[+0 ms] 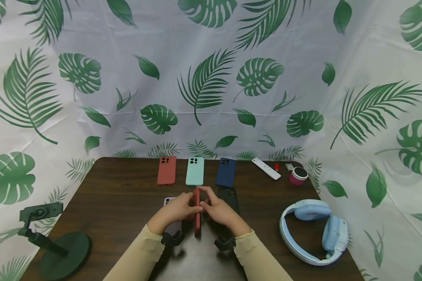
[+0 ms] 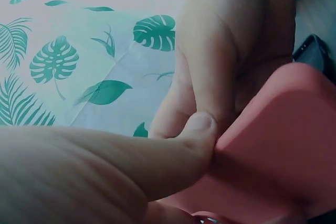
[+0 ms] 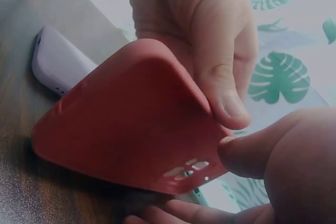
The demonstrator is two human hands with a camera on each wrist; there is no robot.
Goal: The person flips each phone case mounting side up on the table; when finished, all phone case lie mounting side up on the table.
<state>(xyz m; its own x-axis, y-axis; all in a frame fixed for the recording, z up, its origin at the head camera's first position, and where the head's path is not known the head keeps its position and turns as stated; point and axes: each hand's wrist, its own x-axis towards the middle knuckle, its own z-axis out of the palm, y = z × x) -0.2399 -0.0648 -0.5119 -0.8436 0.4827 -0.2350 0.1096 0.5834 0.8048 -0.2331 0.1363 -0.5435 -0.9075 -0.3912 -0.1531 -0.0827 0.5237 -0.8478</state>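
Observation:
A red phone case stands on its edge between both hands over the middle of the table. My left hand holds it from the left, its thumb on the rim. My right hand pinches it from the right, with the thumb at the edge near the camera end. The right wrist view looks into the hollow red case, where light passes through its camera holes. Partly under my left hand lies a lavender phone case; a black phone case lies beside my right hand.
Along the back are another red case, a mint case, a navy case, a white remote and a pink-and-white round object. Blue headphones lie at right. A dark stand is at left.

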